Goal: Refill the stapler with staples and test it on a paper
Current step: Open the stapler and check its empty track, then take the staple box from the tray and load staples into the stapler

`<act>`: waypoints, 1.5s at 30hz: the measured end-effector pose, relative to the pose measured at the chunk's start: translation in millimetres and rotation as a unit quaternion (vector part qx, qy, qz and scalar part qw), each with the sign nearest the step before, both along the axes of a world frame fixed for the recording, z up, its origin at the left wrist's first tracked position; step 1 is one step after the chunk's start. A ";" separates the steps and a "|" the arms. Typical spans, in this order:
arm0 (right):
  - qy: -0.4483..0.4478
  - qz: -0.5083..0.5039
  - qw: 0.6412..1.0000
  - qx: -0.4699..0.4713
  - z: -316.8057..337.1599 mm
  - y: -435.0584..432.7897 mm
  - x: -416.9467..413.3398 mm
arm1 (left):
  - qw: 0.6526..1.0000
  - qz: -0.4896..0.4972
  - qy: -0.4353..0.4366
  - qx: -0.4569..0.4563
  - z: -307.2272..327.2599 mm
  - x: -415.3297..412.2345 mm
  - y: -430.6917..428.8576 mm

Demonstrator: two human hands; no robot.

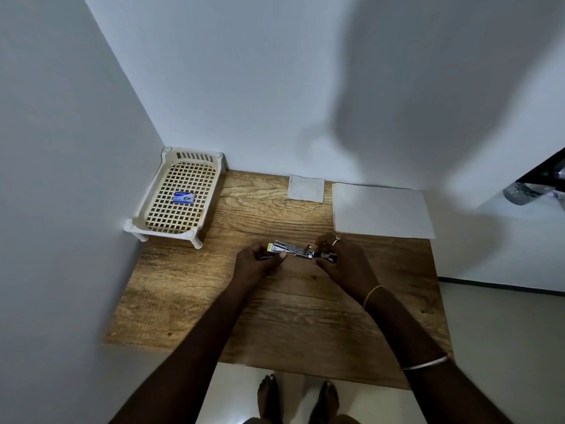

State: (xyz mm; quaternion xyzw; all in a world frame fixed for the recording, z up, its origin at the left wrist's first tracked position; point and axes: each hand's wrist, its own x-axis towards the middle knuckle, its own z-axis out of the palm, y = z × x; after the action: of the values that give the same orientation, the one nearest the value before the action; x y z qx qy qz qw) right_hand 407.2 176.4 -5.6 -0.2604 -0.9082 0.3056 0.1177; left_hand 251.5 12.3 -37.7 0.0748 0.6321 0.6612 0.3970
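Observation:
A small metal stapler with a yellow front end is held just above the middle of the wooden table. My left hand grips its yellow end, and my right hand grips its rear end. The stapler looks swung open, its silver channel exposed. A blue staple box lies in the cream plastic basket at the back left corner. A white sheet of paper lies at the back right, with a smaller paper square to its left.
Grey walls close in the table on the left and at the back. The table's right edge drops to a light floor. My bare feet stand below the front edge. A dark object sits far right.

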 end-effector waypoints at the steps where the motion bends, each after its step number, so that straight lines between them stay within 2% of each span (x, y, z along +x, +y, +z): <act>1: -0.005 0.001 1.000 0.003 -5.6 -1.2 4.6 | 1.000 -0.008 0.009 -0.012 -3.0 0.0 -2.2; 6: -0.049 0.002 0.999 0.008 -34.6 -11.4 23.9 | 0.996 -0.032 -0.049 -0.066 -24.2 4.3 -11.2; 9: -0.066 -0.002 0.998 0.009 -48.8 -15.2 29.5 | 0.991 -0.044 -0.048 -0.115 -31.6 7.6 -10.6; 12: -0.072 -0.009 0.997 0.009 -57.1 -16.9 32.9 | 0.981 -0.065 0.054 -0.173 -31.2 10.5 -10.9; 14: -0.074 -0.010 0.997 0.010 -60.1 -17.9 33.8 | 0.960 -0.080 0.153 -0.222 -28.6 11.8 -11.7; 16: -0.071 -0.009 0.997 0.010 -61.4 -18.8 33.3 | 0.943 -0.075 0.205 -0.252 -24.4 13.9 -12.7; 32: -0.074 -0.019 0.997 -0.019 -61.2 -23.4 30.6 | 0.927 -0.026 0.255 -0.274 -13.6 29.0 -14.0; 45: -0.098 -0.035 0.994 -0.017 -63.5 -28.3 29.9 | 0.907 -0.059 0.303 -0.286 -11.6 31.9 -19.9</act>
State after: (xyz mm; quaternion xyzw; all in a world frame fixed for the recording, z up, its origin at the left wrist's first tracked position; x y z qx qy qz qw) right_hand 437.1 148.1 -69.1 -0.3224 -0.9006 0.2895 0.0342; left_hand 283.4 -7.5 -49.3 0.1920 0.8784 0.3732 0.2287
